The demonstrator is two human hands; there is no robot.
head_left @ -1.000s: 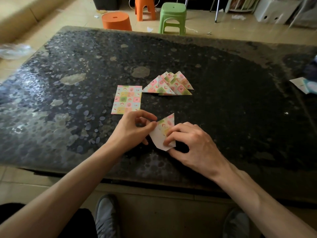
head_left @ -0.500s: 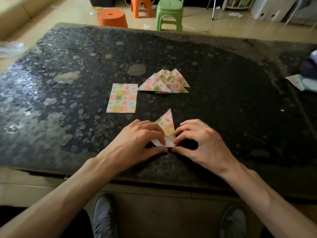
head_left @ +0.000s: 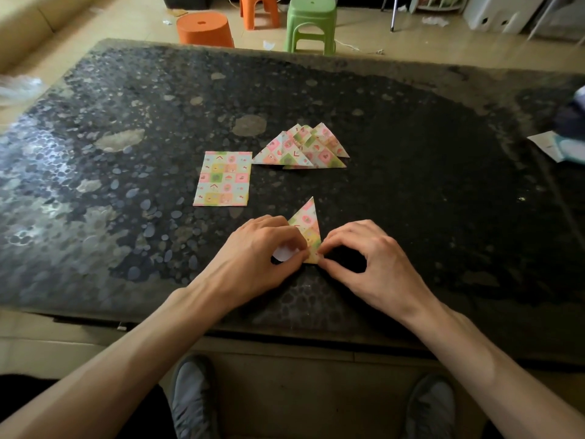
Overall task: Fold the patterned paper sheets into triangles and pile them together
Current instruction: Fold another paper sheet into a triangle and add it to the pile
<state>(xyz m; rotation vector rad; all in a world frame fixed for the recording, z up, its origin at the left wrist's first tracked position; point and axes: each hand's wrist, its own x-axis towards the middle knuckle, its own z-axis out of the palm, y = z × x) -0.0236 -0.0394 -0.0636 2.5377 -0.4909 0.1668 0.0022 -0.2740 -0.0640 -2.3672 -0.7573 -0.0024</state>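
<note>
Sheet (head_left: 308,229) near the table's (head_left: 443,185) front edge was a half-made triangle, white flap showing. Left hand (head_left: 259,251) pinched its lower edge, and right hand (head_left: 364,258) nipped the bottom corner. Beyond lay the pile (head_left: 300,150), several triangles done. Beside it, one flat sheet (head_left: 223,179) waited unfolded. Nearly home, I reckoned.

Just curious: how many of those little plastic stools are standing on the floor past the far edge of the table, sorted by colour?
Orange: 2, the round orange stool and the legged orange stool
Green: 1, the green stool
Total: 3
</note>
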